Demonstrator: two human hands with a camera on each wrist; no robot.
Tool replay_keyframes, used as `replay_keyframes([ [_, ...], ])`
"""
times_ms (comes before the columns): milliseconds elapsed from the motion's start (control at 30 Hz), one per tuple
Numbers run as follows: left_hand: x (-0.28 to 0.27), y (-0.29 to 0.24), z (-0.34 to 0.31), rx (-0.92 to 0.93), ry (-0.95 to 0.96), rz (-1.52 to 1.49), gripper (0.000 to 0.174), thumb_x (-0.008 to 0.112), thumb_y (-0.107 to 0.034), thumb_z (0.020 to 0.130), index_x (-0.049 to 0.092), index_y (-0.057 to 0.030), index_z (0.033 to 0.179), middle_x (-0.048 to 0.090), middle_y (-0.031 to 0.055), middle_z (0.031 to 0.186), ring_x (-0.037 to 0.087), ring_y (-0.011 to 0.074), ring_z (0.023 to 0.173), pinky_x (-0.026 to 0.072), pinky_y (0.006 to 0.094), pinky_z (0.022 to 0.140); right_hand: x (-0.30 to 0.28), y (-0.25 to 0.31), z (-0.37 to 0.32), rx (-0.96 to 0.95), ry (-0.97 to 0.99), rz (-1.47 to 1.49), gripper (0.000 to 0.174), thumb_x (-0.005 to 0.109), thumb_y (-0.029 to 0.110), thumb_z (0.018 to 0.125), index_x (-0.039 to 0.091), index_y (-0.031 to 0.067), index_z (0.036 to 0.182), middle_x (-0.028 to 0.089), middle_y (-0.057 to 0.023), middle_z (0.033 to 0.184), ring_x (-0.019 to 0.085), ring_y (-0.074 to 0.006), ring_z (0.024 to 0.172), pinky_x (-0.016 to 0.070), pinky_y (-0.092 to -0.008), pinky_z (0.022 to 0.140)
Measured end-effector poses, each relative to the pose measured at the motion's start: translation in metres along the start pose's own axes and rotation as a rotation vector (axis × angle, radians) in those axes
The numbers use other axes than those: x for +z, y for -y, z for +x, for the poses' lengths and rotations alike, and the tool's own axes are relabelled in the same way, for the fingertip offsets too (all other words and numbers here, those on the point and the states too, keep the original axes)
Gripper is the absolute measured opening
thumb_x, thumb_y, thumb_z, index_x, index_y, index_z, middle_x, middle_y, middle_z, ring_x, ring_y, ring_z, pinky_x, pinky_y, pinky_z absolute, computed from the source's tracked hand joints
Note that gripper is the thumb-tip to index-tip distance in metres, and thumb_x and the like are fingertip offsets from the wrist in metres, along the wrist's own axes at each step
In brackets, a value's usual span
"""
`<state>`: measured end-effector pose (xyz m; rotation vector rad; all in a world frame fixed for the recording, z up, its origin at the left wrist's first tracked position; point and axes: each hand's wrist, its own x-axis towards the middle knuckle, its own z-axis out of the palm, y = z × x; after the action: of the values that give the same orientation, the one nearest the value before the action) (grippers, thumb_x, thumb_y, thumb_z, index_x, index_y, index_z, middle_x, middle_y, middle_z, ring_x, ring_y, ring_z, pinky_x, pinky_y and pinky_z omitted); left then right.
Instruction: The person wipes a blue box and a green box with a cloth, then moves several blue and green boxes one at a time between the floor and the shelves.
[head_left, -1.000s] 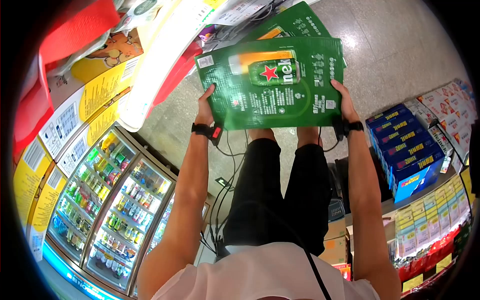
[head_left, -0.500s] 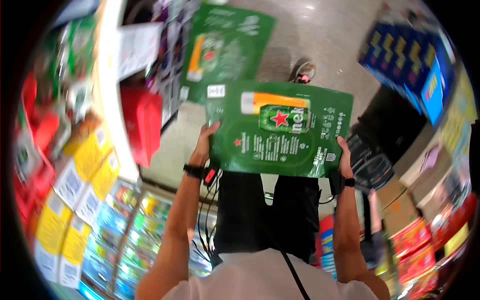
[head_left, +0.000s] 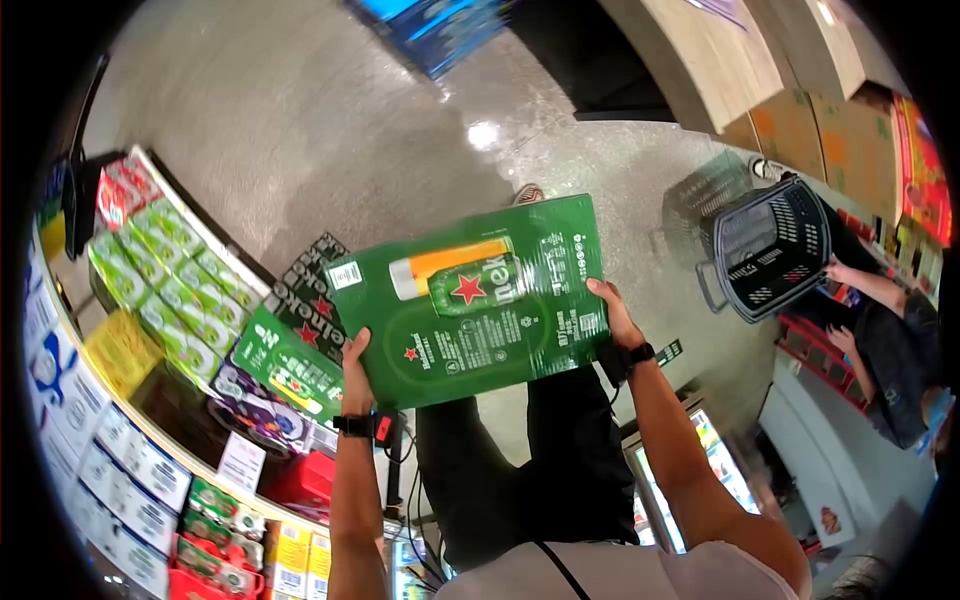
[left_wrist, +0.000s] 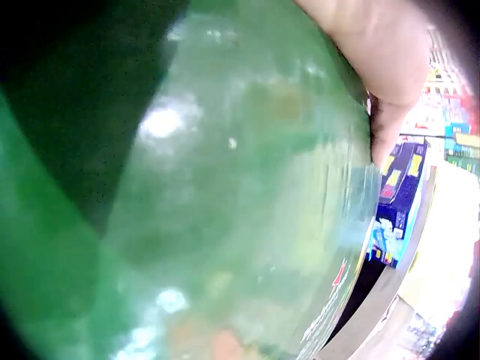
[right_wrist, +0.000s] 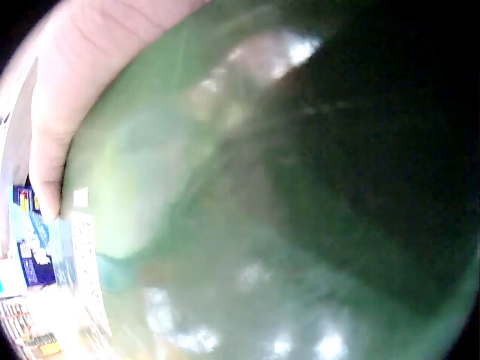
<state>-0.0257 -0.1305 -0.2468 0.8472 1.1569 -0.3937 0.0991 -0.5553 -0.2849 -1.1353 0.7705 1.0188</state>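
The left hand point(head_left: 355, 372) and right hand point(head_left: 612, 312) grip opposite ends of a green beer case point(head_left: 470, 320), thumbs on top; fingers probably curl underneath, out of sight.

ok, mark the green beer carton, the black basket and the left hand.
green beer carton point(head_left: 480, 340), head view, middle of its printed face.
black basket point(head_left: 800, 235), head view, its mesh wall.
left hand point(head_left: 357, 372), head view, back of the hand.

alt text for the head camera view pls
A person holds a large green beer case in front of them, left hand and right hand gripping its opposite edges, above a shiny shop floor. Stacked drink cases line the left; a black shopping basket is at the right.
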Motion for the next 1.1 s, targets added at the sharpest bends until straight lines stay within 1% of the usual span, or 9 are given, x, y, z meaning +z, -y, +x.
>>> replay_keyframes([
  [100,0.035,-0.033,0.024,-0.012,0.009,-0.011,0.038,0.063,-0.025,0.090,0.056,0.0045,0.114,0.066,0.0138,0.102,0.068,0.0230,0.085,0.0578,0.0344,0.072,-0.005,-0.019,-0.003,-0.040,-0.077,0.131,0.051,0.057,0.035,0.090,0.054,-0.0052,0.121,0.062,-0.0081,0.105,0.058,-0.0152,0.093,0.0472,-0.0300,0.083],
  [233,0.094,-0.078,0.099,-0.018,0.114,0.371,0.043,0.061,-0.033,0.092,0.056,0.0015,0.118,0.066,0.0111,0.097,0.067,0.0209,0.077,0.0578,0.0340,0.070,-0.022,-0.026,0.024,-0.035,-0.194,0.484,0.047,0.058,0.035,0.090,0.057,-0.0040,0.115,0.063,-0.0120,0.107,0.063,-0.0194,0.090,0.0510,-0.0346,0.081],
  [333,0.133,-0.100,0.158,0.020,0.200,0.525,0.052,0.068,-0.035,0.086,0.056,0.0055,0.116,0.064,0.0118,0.101,0.064,0.0191,0.083,0.0538,0.0323,0.074,-0.019,-0.037,0.059,-0.141,-0.260,0.615,0.049,0.058,0.037,0.091,0.052,-0.0001,0.123,0.065,-0.0118,0.103,0.065,-0.0231,0.088,0.0531,-0.0364,0.082],
  [600,0.220,-0.134,0.305,-0.161,0.338,0.835,0.054,0.063,-0.040,0.089,0.058,0.0025,0.122,0.065,0.0116,0.106,0.065,0.0208,0.089,0.0522,0.0299,0.078,-0.012,-0.065,0.163,-0.249,-0.339,0.857,0.057,0.056,0.042,0.092,0.048,0.0015,0.130,0.061,-0.0126,0.117,0.061,-0.0255,0.101,0.0486,-0.0374,0.090],
  [700,0.246,-0.143,0.345,-0.407,0.338,0.877,0.052,0.062,-0.038,0.090,0.060,0.0028,0.122,0.067,0.0113,0.104,0.064,0.0184,0.092,0.0512,0.0291,0.078,-0.013,-0.070,0.196,-0.071,-0.287,0.964,0.060,0.055,0.045,0.092,0.046,0.0023,0.133,0.059,-0.0134,0.122,0.060,-0.0272,0.105,0.0476,-0.0395,0.093],
  [833,0.255,-0.132,0.416,-0.157,0.401,0.995,0.050,0.064,-0.041,0.089,0.061,0.0001,0.118,0.068,0.0086,0.101,0.064,0.0168,0.083,0.0502,0.0284,0.077,-0.010,-0.071,0.246,-0.258,-0.241,0.976,0.063,0.052,0.046,0.092,0.042,0.0014,0.136,0.058,-0.0169,0.125,0.059,-0.0331,0.109,0.0478,-0.0466,0.095],
  [933,0.256,-0.125,0.453,-0.227,0.412,0.956,0.050,0.065,-0.040,0.089,0.061,0.0004,0.118,0.068,0.0092,0.101,0.064,0.0171,0.084,0.0497,0.0284,0.076,-0.022,-0.084,0.284,-0.187,-0.252,0.955,0.064,0.052,0.047,0.092,0.041,0.0033,0.138,0.057,-0.0167,0.125,0.059,-0.0325,0.109,0.0481,-0.0464,0.094],
  [1000,0.268,-0.125,0.479,0.146,0.437,1.213,0.049,0.066,-0.037,0.089,0.060,0.0011,0.118,0.067,0.0099,0.100,0.064,0.0181,0.083,0.0498,0.0291,0.076,-0.033,-0.079,0.313,-0.272,-0.258,0.929,0.067,0.052,0.051,0.090,0.043,0.0053,0.137,0.057,-0.0153,0.123,0.060,-0.0309,0.106,0.0486,-0.0456,0.092],
  [1100,0.275,-0.121,0.514,-0.131,0.484,0.951,0.045,0.067,-0.036,0.088,0.062,0.0004,0.115,0.068,0.0098,0.098,0.064,0.0184,0.079,0.0500,0.0299,0.075,-0.046,-0.072,0.339,-0.280,-0.172,0.917,0.067,0.050,0.052,0.090,0.042,0.0038,0.137,0.058,-0.0165,0.122,0.059,-0.0332,0.108,0.0494,-0.0473,0.092],
])
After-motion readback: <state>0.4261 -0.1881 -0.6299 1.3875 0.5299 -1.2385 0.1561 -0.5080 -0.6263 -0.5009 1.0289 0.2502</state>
